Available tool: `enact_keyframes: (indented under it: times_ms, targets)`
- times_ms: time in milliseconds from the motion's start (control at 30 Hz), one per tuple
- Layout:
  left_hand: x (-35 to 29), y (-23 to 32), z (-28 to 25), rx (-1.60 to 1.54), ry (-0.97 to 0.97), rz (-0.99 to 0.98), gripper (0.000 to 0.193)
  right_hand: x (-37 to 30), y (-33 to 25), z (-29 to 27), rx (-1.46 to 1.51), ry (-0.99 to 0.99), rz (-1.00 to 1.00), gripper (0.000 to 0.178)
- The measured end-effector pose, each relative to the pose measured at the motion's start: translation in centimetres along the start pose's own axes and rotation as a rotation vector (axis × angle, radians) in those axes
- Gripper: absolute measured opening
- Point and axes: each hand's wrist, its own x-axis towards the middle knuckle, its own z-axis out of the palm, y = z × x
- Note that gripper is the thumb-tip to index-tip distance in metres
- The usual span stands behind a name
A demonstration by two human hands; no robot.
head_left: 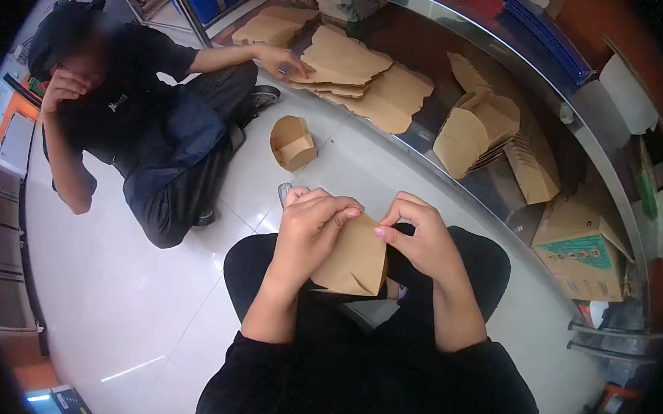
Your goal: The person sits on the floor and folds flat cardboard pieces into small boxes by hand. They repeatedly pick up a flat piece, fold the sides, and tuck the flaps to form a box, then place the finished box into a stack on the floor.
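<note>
**Inspector:** What is the progress on the folding?

**Assistant:** One brown cardboard box (356, 258) is being worked over the person's lap. The left hand (309, 228) is clenching its upper left edge; the right hand (419, 239) is pinching the upper right corner. By my judgement it is partly folded, the top not yet closed.

**Inspector:** What is standing finished?

**Assistant:** One folded box (293, 142) is lying on the floor (114, 285) ahead of the knees. More folded boxes (479, 134) are leaning in a row on the low shelf (492, 179). Flat blanks (355, 76) are lying heaped beyond them, so I judge much work is remaining.

**Inspector:** And the surroundings?

**Assistant:** The floor is glossy white tile, reflecting the lights. A co-worker (147, 120) is sitting on it to the left, one hand resting on the blanks. A printed carton (583, 253) is sitting at the right under a metal rail (508, 43).
</note>
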Motion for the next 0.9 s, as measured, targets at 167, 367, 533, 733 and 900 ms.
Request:
enact_keyframes:
  times_ms: [167, 367, 533, 733, 900]
  targets:
    - [0.2, 1.2, 0.2, -0.169, -0.031, -0.16, 0.012, 0.3, 0.5, 0.1, -0.048, 0.056, -0.023, 0.018]
    - [0.1, 0.1, -0.7, -0.114, -0.136, -0.035, 0.007, 0.4, -0.9, 0.4, -0.15, 0.02, -0.02, 0.017]
    - [-0.6, -0.7, -0.8, -0.077, -0.222, -0.015, 0.006, 0.1, -0.5, 0.6, -0.258, -0.065, -0.024, 0.015]
    - [-0.4, -0.5, -1.2, -0.117, -0.267, -0.037, 0.009, 0.1, -2.2, 0.7, -0.355, -0.083, -0.044, 0.013]
    - [0.7, 0.2, -1.1, -0.052, 0.011, -0.142, 0.016, 0.1, -1.5, 0.4, -0.21, 0.105, -0.021, 0.01]
